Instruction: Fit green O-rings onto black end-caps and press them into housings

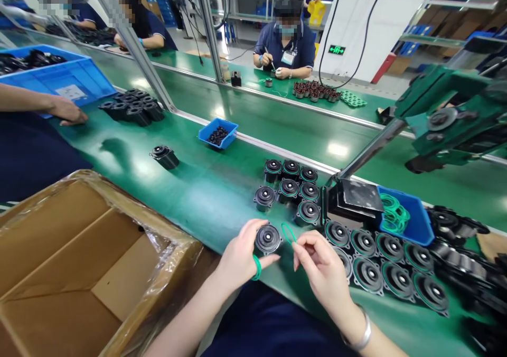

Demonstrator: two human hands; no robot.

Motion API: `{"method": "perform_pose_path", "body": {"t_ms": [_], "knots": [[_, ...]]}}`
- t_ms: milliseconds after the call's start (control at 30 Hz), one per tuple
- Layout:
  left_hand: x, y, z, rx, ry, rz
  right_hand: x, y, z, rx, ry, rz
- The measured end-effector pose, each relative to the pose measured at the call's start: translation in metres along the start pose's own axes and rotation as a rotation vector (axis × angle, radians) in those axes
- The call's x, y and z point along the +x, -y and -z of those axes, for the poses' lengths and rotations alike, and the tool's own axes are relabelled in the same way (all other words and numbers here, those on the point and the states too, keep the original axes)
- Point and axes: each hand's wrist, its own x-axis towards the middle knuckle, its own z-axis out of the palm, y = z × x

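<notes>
My left hand [242, 251] grips a black round motor housing [268, 238] by its sides, its stepped top facing up. Several green rubber rings [257, 268] are looped on that hand, near the thumb. Between thumb and fingertips, my right hand [319, 259] pinches a single green rubber ring [288, 232], held just right of the housing and apart from it. Finished-looking housings [366, 275] with green rings around their tops stand in rows beside my right hand. Another group of housings [290, 188] stands farther back; green shows on several of them.
A blue bin [425, 227] holds green rings, by a green press [455, 116]. A small blue bin [229, 140] holds small black parts. One black housing [165, 157] stands alone at left. An open cardboard box [51, 235] is at lower left. A co-worker's hand [69, 110] rests at left.
</notes>
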Motion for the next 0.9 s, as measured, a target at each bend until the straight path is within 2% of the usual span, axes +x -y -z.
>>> {"method": "perform_pose_path", "body": {"t_ms": [67,133,200,233,300,367,433,533,700,900], "knots": [[0.004,-0.001,-0.001,-0.073,0.090,0.004,0.000,0.000,0.002,-0.104,0.016,0.078],[0.009,0.002,0.006,-0.182,0.260,0.039,0.000,-0.002,0.003,-0.203,0.045,0.167],[0.012,0.007,0.017,-0.281,0.341,0.051,0.000,-0.005,0.004,-0.277,0.085,0.230],[0.013,0.009,0.022,-0.313,0.318,0.027,0.000,-0.007,0.003,-0.303,0.111,0.246],[0.013,0.012,0.027,-0.316,0.200,-0.072,0.001,-0.009,0.001,-0.345,0.172,0.254],[0.012,0.011,0.028,-0.250,0.090,-0.205,0.002,-0.010,-0.002,-0.392,0.241,0.232],[0.011,0.009,0.026,-0.169,0.045,-0.297,0.006,-0.010,-0.004,-0.428,0.299,0.198],[0.011,0.006,0.025,-0.094,0.039,-0.341,0.013,-0.006,-0.004,-0.453,0.341,0.150],[0.011,0.008,0.028,-0.004,0.063,-0.316,0.021,0.000,-0.001,-0.491,0.349,0.126],[0.007,0.011,0.028,0.063,0.158,-0.252,0.011,0.000,0.001,-0.534,0.358,0.122]]}}
